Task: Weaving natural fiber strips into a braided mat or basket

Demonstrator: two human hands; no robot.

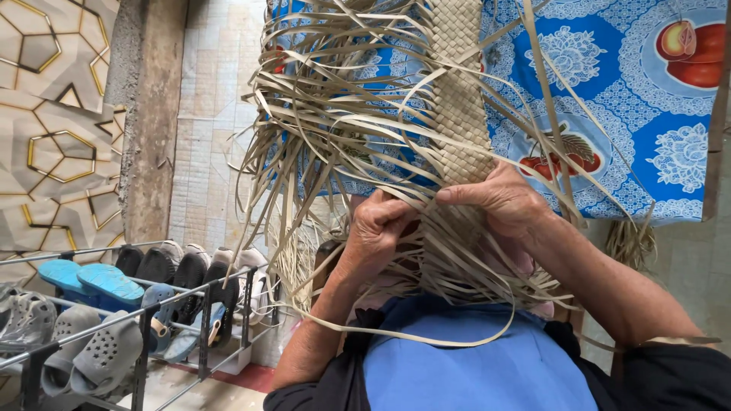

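Left hand: the left hand (378, 228) is curled into a tight grip, fingers pressed together on a bunch of loose strips (320, 114) at the lower end of the woven band.
Right hand: the right hand (499, 199) has its grip clamped on the bottom edge of the woven band (459, 91), thumb and fingers pinching it from the side, fingertips pointing toward the left hand.
Between the grips: the two hands are just beside each other, knuckles close; whether they touch cannot be told.
Woven band: a narrow plaited strip of pale straw, rising straight up from the right grip and running out of the top of the view.
Loose strips: long flat straw pieces fan out above and to both sides of the grips; more hang below them over the person's lap.
Behind the grips: a blue cloth (640, 99) with white lace patterns and red fruit pictures hangs beyond the band.
Below the grips: blue fabric (472, 365) and dark sleeves of the person's clothing.
Far left of the grips: a metal shoe rack (145, 320) holding grey, blue and dark sandals, against a tiled wall (202, 114).
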